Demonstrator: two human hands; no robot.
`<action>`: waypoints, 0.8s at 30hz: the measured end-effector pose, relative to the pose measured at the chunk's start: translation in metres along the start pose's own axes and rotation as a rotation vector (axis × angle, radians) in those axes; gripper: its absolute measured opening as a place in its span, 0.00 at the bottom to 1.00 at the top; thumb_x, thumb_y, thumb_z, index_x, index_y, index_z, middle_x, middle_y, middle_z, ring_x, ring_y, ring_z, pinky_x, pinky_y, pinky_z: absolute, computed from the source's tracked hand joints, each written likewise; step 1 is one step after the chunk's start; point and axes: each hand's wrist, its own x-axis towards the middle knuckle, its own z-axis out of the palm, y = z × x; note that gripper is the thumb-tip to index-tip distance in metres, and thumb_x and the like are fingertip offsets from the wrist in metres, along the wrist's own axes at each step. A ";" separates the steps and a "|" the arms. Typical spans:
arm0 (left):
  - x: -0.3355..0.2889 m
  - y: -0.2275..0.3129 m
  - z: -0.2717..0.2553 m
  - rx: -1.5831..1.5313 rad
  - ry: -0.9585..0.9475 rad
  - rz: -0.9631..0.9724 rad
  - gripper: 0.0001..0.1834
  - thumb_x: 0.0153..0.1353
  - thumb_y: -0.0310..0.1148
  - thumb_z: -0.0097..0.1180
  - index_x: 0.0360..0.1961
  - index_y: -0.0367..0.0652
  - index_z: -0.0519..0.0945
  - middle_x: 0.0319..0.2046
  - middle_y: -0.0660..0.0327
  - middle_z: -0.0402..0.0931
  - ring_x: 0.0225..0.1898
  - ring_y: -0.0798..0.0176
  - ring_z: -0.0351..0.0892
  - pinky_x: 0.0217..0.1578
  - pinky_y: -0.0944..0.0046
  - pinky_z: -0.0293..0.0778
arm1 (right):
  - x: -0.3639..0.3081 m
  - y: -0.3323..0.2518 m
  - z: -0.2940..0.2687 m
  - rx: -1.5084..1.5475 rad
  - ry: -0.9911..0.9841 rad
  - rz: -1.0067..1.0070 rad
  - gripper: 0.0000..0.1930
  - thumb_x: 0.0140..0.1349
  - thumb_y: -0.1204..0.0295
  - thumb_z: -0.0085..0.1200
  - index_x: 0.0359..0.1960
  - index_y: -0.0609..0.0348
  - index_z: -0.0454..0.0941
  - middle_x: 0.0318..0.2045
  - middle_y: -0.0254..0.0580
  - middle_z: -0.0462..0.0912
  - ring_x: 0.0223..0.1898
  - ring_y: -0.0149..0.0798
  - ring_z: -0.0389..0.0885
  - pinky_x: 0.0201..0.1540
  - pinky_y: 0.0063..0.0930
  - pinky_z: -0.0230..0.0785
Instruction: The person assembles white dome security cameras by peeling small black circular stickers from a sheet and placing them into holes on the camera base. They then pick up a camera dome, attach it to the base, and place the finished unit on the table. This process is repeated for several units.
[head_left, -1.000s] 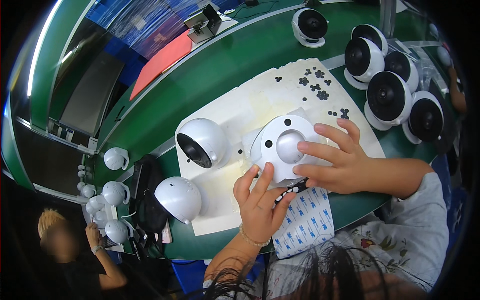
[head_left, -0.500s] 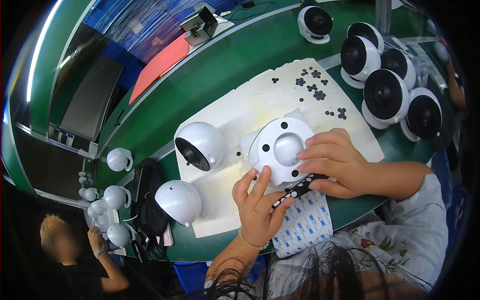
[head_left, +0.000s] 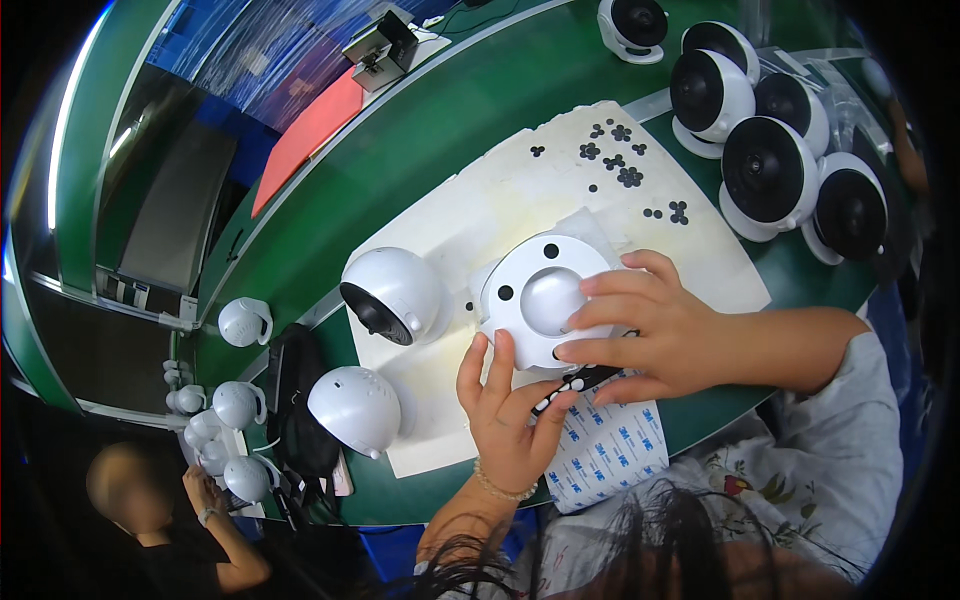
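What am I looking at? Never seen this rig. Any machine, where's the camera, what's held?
No robot here: these are a person's own bare hands, seen from above through a wide fisheye camera worn on the head, so straight edges bend. The left hand appears to pinch a white-spotted black strip. The right hand has fingertips on a white ring-shaped base bearing black dots. The base lies on a pale sheet, with loose black dots toward its far end and two round white units at left. More units cluster at right on the green table.
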 end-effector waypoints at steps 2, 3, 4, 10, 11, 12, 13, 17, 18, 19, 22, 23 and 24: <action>0.000 0.002 -0.001 -0.003 -0.012 0.011 0.09 0.45 0.34 0.63 0.27 0.43 0.79 0.57 0.47 0.60 0.58 0.43 0.54 0.54 0.53 0.53 | -0.001 0.002 -0.006 0.068 0.075 0.017 0.21 0.48 0.57 0.58 0.44 0.47 0.73 0.42 0.35 0.72 0.48 0.39 0.68 0.48 0.38 0.54; -0.001 0.002 -0.002 -0.006 -0.001 -0.003 0.09 0.44 0.34 0.63 0.28 0.43 0.79 0.57 0.46 0.60 0.58 0.43 0.54 0.54 0.53 0.53 | -0.002 0.002 -0.007 0.144 0.079 -0.003 0.21 0.47 0.58 0.58 0.44 0.48 0.73 0.40 0.34 0.72 0.46 0.39 0.69 0.46 0.36 0.55; -0.002 0.002 -0.003 -0.009 0.011 -0.016 0.10 0.44 0.34 0.63 0.28 0.44 0.79 0.57 0.46 0.60 0.58 0.43 0.54 0.54 0.53 0.53 | -0.004 0.003 -0.009 0.220 0.083 -0.024 0.21 0.47 0.59 0.59 0.43 0.49 0.73 0.38 0.34 0.73 0.44 0.38 0.70 0.44 0.35 0.57; -0.012 0.005 -0.005 -0.056 0.086 0.094 0.11 0.43 0.35 0.64 0.29 0.46 0.80 0.57 0.47 0.60 0.57 0.46 0.53 0.53 0.54 0.53 | -0.003 -0.011 -0.009 0.353 -0.001 0.062 0.18 0.48 0.64 0.59 0.42 0.51 0.73 0.32 0.33 0.74 0.35 0.36 0.72 0.37 0.30 0.60; -0.014 0.005 -0.004 -0.077 0.108 0.114 0.11 0.42 0.35 0.64 0.30 0.47 0.80 0.57 0.48 0.60 0.57 0.47 0.53 0.53 0.53 0.53 | -0.004 -0.013 -0.007 0.356 0.025 0.066 0.18 0.48 0.65 0.59 0.42 0.51 0.73 0.31 0.33 0.74 0.35 0.35 0.72 0.37 0.30 0.60; -0.015 0.004 -0.004 -0.058 0.086 0.147 0.11 0.43 0.35 0.64 0.30 0.46 0.80 0.58 0.47 0.58 0.58 0.47 0.52 0.54 0.54 0.52 | -0.004 -0.014 -0.006 0.375 0.006 0.080 0.17 0.49 0.66 0.58 0.42 0.51 0.73 0.31 0.33 0.74 0.35 0.36 0.72 0.37 0.30 0.60; -0.015 0.003 -0.005 -0.040 0.065 0.180 0.10 0.45 0.35 0.63 0.30 0.45 0.80 0.59 0.46 0.56 0.59 0.47 0.51 0.55 0.54 0.50 | -0.004 -0.016 -0.006 0.393 -0.014 0.094 0.17 0.49 0.66 0.58 0.42 0.52 0.73 0.30 0.33 0.74 0.34 0.36 0.72 0.37 0.30 0.60; -0.014 0.002 -0.006 0.026 0.012 0.226 0.11 0.44 0.34 0.63 0.30 0.45 0.80 0.61 0.50 0.54 0.60 0.48 0.50 0.57 0.55 0.50 | -0.006 -0.016 -0.003 0.359 0.010 0.075 0.18 0.48 0.68 0.58 0.42 0.52 0.72 0.28 0.32 0.74 0.34 0.37 0.71 0.37 0.30 0.61; -0.014 0.002 -0.006 0.040 0.018 0.234 0.11 0.43 0.34 0.63 0.30 0.46 0.80 0.61 0.51 0.54 0.60 0.48 0.50 0.57 0.55 0.49 | -0.006 -0.016 -0.004 0.387 -0.025 0.105 0.17 0.48 0.68 0.58 0.42 0.52 0.72 0.28 0.32 0.74 0.34 0.37 0.71 0.37 0.31 0.61; -0.014 0.002 -0.006 0.053 0.023 0.242 0.11 0.43 0.34 0.64 0.30 0.47 0.80 0.61 0.51 0.54 0.60 0.48 0.50 0.57 0.54 0.49 | -0.004 -0.016 -0.006 0.414 -0.060 0.135 0.17 0.48 0.68 0.58 0.41 0.53 0.73 0.28 0.32 0.74 0.34 0.37 0.71 0.37 0.31 0.61; -0.015 0.002 -0.007 0.104 0.054 0.290 0.10 0.42 0.35 0.64 0.30 0.50 0.81 0.60 0.54 0.55 0.60 0.49 0.50 0.57 0.52 0.49 | -0.005 -0.015 -0.005 0.466 -0.062 0.158 0.13 0.47 0.69 0.59 0.37 0.53 0.75 0.28 0.31 0.75 0.34 0.38 0.71 0.38 0.31 0.61; -0.015 0.003 -0.008 0.122 0.066 0.310 0.10 0.42 0.35 0.64 0.30 0.51 0.81 0.60 0.55 0.56 0.60 0.50 0.50 0.57 0.51 0.48 | -0.006 -0.015 -0.004 0.478 -0.045 0.155 0.12 0.47 0.70 0.59 0.36 0.53 0.76 0.28 0.31 0.75 0.34 0.38 0.71 0.38 0.32 0.61; -0.016 0.003 -0.007 0.120 0.070 0.316 0.10 0.42 0.35 0.64 0.30 0.52 0.81 0.60 0.57 0.56 0.60 0.51 0.50 0.57 0.51 0.48 | -0.006 -0.015 -0.004 0.498 -0.063 0.168 0.11 0.47 0.70 0.59 0.34 0.53 0.76 0.27 0.32 0.76 0.34 0.38 0.71 0.38 0.31 0.62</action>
